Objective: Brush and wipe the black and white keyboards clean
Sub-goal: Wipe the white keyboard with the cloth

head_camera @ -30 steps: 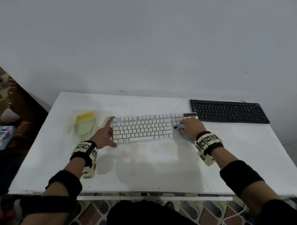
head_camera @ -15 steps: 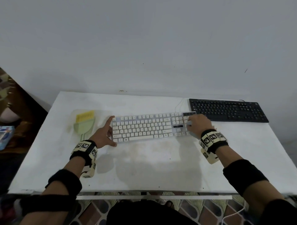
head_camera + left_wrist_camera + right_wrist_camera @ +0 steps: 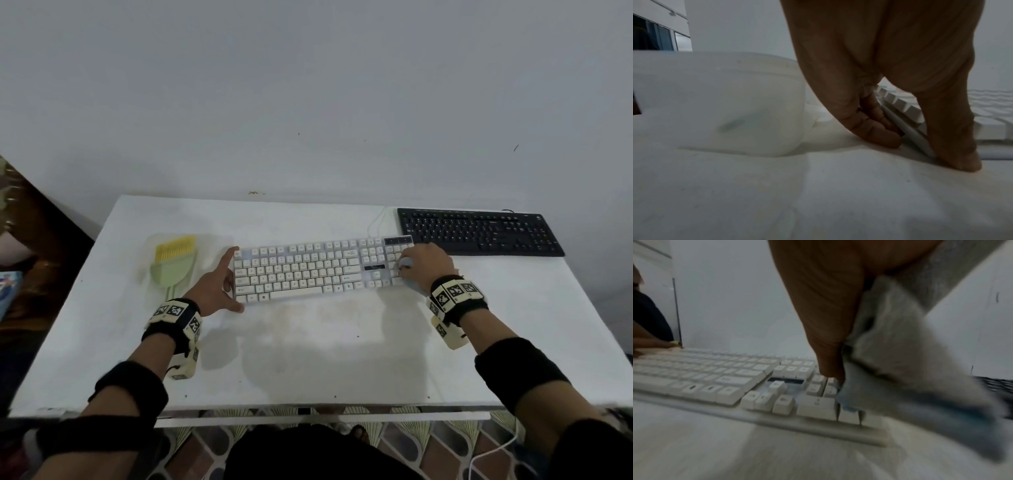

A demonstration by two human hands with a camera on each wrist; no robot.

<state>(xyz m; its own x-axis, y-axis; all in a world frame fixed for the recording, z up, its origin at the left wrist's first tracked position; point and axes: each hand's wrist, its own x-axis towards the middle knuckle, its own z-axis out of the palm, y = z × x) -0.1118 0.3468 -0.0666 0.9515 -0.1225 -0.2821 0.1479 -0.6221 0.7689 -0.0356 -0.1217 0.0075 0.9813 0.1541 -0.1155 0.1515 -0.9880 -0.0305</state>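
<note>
while the right hand (image 3: 424, 265) is clutching a grey-blue cloth (image 3: 910, 369) and pressing it on the number-pad end of the white keyboard (image 3: 322, 270), the left hand (image 3: 214, 287) is bracing the opposite end of this keyboard, with index finger and thumb spread along its short edge and the other fingers bent against it, gripping nothing. the white keyboard is lying with its long axis across the table (image 3: 325, 359), from one hand to the other, so i judge that the cloth can only be travelling along the key rows toward the left hand. the black keyboard (image 3: 479, 231) is lying just beyond the white keyboard's right end, a little farther back, so the right hand is much nearer to it. the brush (image 3: 173, 263) is resting just past the white keyboard's left end, close to the left hand, which seems better placed for taking it.
</note>
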